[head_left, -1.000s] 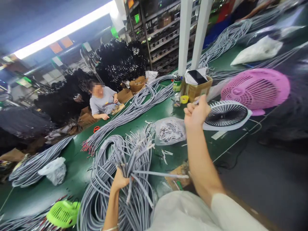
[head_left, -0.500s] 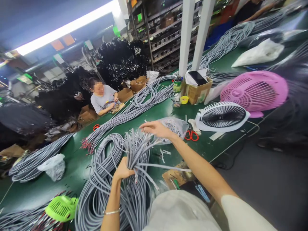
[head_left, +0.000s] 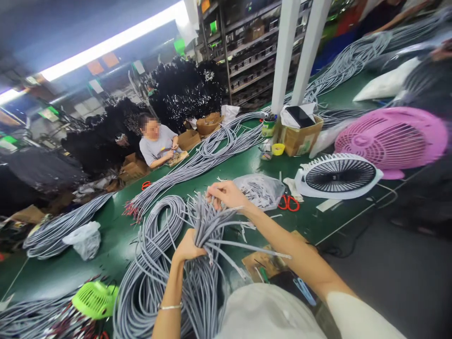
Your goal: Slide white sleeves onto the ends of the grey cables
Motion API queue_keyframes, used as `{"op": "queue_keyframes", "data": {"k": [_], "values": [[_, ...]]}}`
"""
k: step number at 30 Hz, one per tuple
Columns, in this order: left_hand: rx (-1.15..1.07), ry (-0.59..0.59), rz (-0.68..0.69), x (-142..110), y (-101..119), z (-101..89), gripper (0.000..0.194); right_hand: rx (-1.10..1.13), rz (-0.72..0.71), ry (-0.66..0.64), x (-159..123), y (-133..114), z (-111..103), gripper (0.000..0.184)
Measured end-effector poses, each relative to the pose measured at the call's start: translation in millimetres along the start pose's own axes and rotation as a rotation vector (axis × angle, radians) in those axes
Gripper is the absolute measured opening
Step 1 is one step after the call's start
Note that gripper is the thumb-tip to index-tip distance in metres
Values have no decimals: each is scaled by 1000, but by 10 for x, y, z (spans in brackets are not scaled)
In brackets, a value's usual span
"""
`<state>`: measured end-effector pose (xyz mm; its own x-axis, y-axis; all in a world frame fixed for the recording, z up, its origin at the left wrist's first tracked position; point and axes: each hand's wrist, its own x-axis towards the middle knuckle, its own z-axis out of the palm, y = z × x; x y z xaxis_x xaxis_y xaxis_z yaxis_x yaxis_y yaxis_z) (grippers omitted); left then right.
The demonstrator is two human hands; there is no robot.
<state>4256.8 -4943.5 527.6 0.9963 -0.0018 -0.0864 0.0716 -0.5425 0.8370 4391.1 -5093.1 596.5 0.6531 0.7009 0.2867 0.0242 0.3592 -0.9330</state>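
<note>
A bundle of grey cables point(head_left: 203, 223) is gripped in my left hand point(head_left: 189, 246), its fingers wrapped round it just below the cut ends. Those ends fan out upward, and a few cables stick out to the right. At the top of the bundle is my right hand point(head_left: 228, 194), fingers bent and closed at the cable tips. Whatever it pinches is too small to make out. Below and to the left, the long looped coil of grey cable point(head_left: 141, 268) lies on the green table point(head_left: 116, 226).
Behind my right hand lies a clear bag of white scraps point(head_left: 261, 190), near red-handled scissors point(head_left: 289, 203). To the right stand a white fan point(head_left: 339, 176) and a pink fan point(head_left: 391, 139). A green fan point(head_left: 94, 299) sits front left. Across the table a person point(head_left: 158, 141) handles small parts.
My right hand has lowered slightly toward the cable tips, its fingers more curled. My left hand keeps its grip on the bundle. The whole view has shifted a little.
</note>
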Motion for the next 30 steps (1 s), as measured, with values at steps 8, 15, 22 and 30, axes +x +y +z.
{"op": "queue_keyframes", "data": {"k": [8,15,22,30], "values": [[-52,82,5,-51,-122,32,20,228,-328,645,53,-74,-371,47],[-80,-20,-5,8,-53,104,18,-4,17,-184,108,-133,-474,35],[-79,-50,28,22,-113,129,20,-46,147,-758,186,-77,-317,50],[-90,19,-9,28,-83,112,18,-19,-135,65,102,53,-123,53]]}}
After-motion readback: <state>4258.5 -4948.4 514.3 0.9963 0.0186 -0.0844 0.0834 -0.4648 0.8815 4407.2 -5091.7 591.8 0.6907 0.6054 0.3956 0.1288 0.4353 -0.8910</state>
